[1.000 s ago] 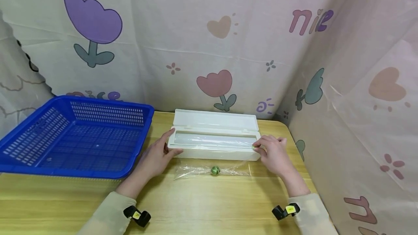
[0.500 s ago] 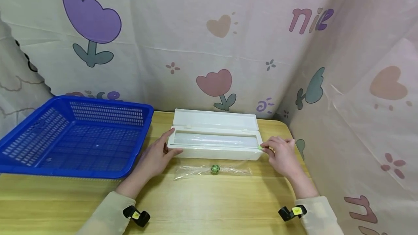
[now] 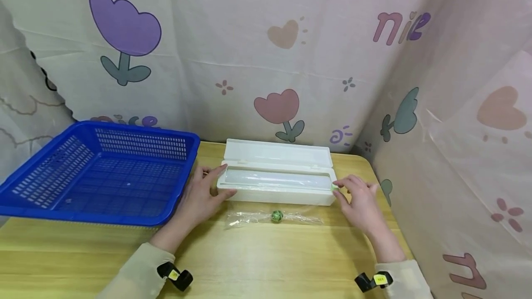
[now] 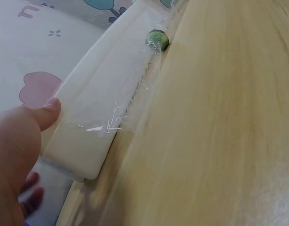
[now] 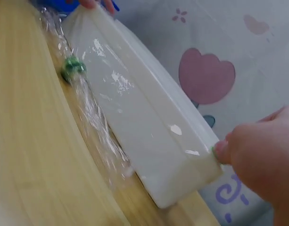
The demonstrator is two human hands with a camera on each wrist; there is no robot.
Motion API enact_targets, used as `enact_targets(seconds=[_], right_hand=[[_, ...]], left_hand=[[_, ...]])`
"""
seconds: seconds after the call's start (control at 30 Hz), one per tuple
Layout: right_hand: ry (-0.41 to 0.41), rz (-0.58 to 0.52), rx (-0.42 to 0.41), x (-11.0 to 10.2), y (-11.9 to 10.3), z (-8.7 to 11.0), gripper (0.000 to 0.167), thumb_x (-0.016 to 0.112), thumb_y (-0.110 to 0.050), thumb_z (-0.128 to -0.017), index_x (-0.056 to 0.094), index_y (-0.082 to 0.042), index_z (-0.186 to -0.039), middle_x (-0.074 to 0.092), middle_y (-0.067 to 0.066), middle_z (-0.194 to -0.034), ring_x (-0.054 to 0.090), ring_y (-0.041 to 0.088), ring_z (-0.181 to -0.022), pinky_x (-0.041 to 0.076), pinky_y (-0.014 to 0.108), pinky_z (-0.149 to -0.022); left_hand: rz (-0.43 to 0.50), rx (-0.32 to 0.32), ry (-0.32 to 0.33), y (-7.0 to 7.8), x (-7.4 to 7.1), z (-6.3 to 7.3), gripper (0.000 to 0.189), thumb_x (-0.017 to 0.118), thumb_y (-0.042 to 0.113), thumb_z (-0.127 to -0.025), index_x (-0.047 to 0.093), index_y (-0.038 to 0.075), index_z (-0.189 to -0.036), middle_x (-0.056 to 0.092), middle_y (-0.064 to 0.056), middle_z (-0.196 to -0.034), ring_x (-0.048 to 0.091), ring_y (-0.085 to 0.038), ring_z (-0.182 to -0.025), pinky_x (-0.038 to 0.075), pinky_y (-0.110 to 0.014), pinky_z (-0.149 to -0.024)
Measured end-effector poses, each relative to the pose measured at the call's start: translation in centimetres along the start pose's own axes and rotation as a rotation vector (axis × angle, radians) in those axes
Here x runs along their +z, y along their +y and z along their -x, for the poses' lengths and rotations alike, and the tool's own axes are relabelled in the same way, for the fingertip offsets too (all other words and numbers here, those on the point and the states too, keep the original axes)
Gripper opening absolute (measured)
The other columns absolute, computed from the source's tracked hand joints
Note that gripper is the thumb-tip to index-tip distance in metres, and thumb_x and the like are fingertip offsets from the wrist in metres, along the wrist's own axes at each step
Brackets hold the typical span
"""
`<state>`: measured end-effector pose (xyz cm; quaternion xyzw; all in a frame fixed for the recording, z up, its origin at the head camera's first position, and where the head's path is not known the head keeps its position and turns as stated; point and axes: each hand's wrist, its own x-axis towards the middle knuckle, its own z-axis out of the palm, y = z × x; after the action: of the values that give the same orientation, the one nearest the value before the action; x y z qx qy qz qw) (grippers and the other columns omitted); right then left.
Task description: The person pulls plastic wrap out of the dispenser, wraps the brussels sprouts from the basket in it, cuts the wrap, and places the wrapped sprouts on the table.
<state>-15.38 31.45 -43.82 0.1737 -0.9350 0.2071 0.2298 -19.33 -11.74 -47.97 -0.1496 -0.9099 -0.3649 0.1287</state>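
Observation:
A long white cling film dispenser [image 3: 282, 196] lies on the table with its lid [image 3: 278, 152] raised, showing the film roll [image 3: 274, 178] inside. My left hand [image 3: 201, 200] grips its left end, thumb along the front edge [image 4: 12, 146]. At the right end, my right hand [image 3: 362, 204] pinches a small green slide cutter [image 3: 334, 188], mostly covered by the fingertips. In front of the dispenser lies a small green patterned ball [image 3: 277, 216] under clear cling film [image 3: 247, 218]; the film also lies over the dispenser's front in both wrist views.
A blue plastic basket [image 3: 174, 211] stands at the left, close to my left forearm. The wooden table [image 3: 266, 262] runs back to a patterned curtain [image 3: 199, 26], which also closes off the right side.
My right hand has slid right along the dispenser's front edge with the green slide cutter, reaching the right end. The left hand keeps its hold. The head view has shifted slightly.

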Motion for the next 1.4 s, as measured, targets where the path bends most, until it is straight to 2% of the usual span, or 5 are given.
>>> enact_targets(seconds=[0.23, 0.5, 0.73, 1.1, 1.4], right_hand=[[0.068, 0.028, -0.16, 1.8, -0.7, 0.3, 0.022, 0.089, -0.011, -0.086, 0.082, -0.007, -0.107, 0.065, 0.014, -0.119, 0.055, 0.032, -0.099, 0.026, 0.064, -0.089], [0.146, -0.04, -0.225, 2.4, -0.7, 0.6, 0.019, 0.09, 0.003, -0.078, 0.082, -0.01, -0.09, 0.069, 0.01, -0.111, 0.058, 0.031, -0.095, 0.025, 0.063, -0.086], [0.155, -0.112, -0.262, 2.2, -1.1, 1.4, 0.023, 0.086, 0.008, -0.079, 0.079, -0.008, -0.094, 0.077, 0.004, -0.104, 0.061, 0.025, -0.094, 0.025, 0.056, -0.086], [0.082, -0.098, -0.251, 1.7, -1.8, 3.2, 0.023, 0.081, 0.003, -0.083, 0.076, -0.011, -0.101, 0.076, -0.004, -0.097, 0.062, 0.017, -0.09, 0.027, 0.05, -0.088], [-0.074, -0.063, -0.287, 1.9, -1.6, 5.3, 0.028, 0.083, 0.006, -0.081, 0.079, -0.014, -0.101, 0.066, -0.009, -0.103, 0.059, 0.012, -0.094, 0.025, 0.044, -0.083]], left_hand=[[-0.043, 0.279, 0.117, 0.6, 0.0, -0.1, 0.03, 0.089, 0.031, -0.089, 0.084, 0.017, -0.115, 0.06, -0.011, -0.117, 0.056, -0.03, -0.108, 0.049, -0.046, -0.086], [-0.014, 0.355, 0.158, 1.0, 0.0, 0.1, 0.01, 0.092, 0.02, -0.085, 0.086, 0.017, -0.092, 0.066, -0.002, -0.103, 0.059, -0.024, -0.1, 0.05, -0.043, -0.083], [0.027, 0.437, 0.156, 1.0, -0.4, 0.7, 0.012, 0.093, 0.015, -0.083, 0.085, 0.019, -0.092, 0.073, 0.01, -0.091, 0.061, -0.014, -0.089, 0.049, -0.04, -0.08], [0.047, 0.46, 0.075, 0.9, -1.1, 2.6, 0.02, 0.091, 0.008, -0.082, 0.083, 0.022, -0.095, 0.075, 0.016, -0.092, 0.066, -0.008, -0.087, 0.05, -0.041, -0.081], [0.044, 0.406, -0.123, 0.1, -0.8, 4.2, 0.019, 0.091, 0.014, -0.084, 0.083, 0.027, -0.096, 0.071, 0.024, -0.09, 0.063, -0.001, -0.082, 0.051, -0.039, -0.079]])
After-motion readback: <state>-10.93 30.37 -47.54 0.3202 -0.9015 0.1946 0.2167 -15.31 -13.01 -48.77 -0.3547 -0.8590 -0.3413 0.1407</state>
